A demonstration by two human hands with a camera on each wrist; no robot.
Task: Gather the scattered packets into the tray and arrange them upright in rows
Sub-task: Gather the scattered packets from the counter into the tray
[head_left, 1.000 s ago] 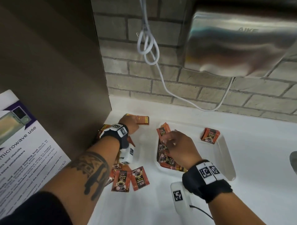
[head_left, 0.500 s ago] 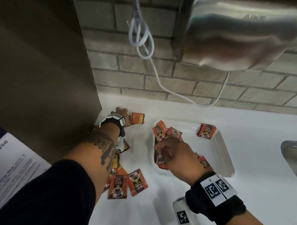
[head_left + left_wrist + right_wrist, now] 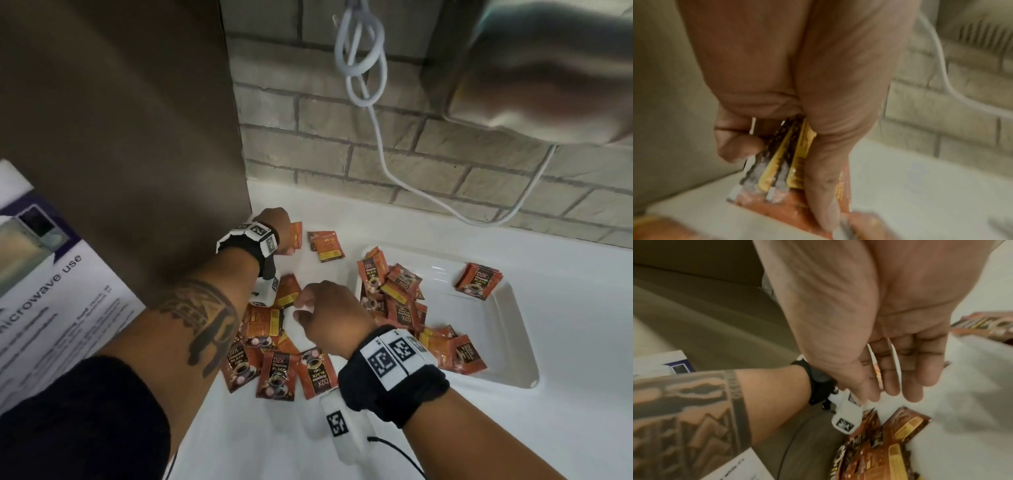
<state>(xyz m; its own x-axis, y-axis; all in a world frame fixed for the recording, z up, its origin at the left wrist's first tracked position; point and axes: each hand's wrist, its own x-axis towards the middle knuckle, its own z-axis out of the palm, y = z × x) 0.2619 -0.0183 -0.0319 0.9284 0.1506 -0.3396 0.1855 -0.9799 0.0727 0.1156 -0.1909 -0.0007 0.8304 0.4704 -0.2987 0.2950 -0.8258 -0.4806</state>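
Many packets [image 3: 274, 370] lie loose on the counter, left of the tray [image 3: 510, 315]. The right hand [image 3: 329, 315] has left the tray and now reaches for them, fingers loose, holding nothing. The far left hand [image 3: 274, 229] pinches several packets, so gathering goes on

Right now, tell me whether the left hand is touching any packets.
Touching. The left wrist view shows the left hand pinching a small stack of packets between thumb and fingers.
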